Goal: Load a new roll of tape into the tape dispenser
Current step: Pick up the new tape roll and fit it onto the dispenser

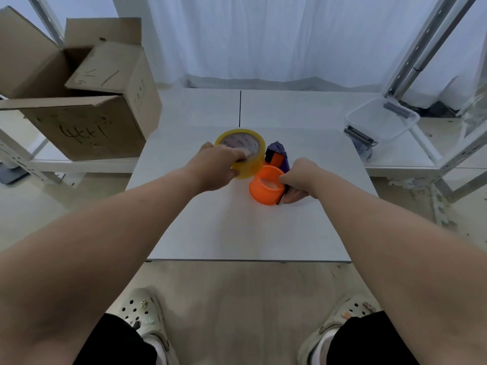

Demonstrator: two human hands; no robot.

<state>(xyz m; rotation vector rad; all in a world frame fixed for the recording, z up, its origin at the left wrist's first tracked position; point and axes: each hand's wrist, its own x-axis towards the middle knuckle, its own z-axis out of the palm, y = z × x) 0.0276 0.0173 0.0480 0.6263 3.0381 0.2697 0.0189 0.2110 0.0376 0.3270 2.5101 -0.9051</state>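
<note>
Tape roll: a yellowish roll of clear packing tape (241, 151) sat tilted on the tabletop (237, 227), just behind and to the left of the dispenser.
Dispenser: a purple body (277, 154) with an orange hub (266, 185) facing the person; the hub was bare, so the roll was not yet loaded.
Left hand: the left hand (216, 167) was closed over the near rim of the roll, fingers reaching onto its top face.
Right hand: the right hand (299, 180) gripped the dispenser at the right side of the hub, thumb low near the tabletop.
Handling, roll: it looked stiff and fairly light, with a smooth, likely slippery outer wrap; gripping across the rim and core seemed safer than pinching the side.
Handling, dispenser: hard plastic, probably light enough to skid, so it needed steadying; any cutting blade was not visible.
Surface: a pale, smooth, flat board, with little else lying on it.
Room: cardboard boxes (79, 96) on a shelf at left, a clear plastic tub (382, 119) at right, white curtains behind.
</note>
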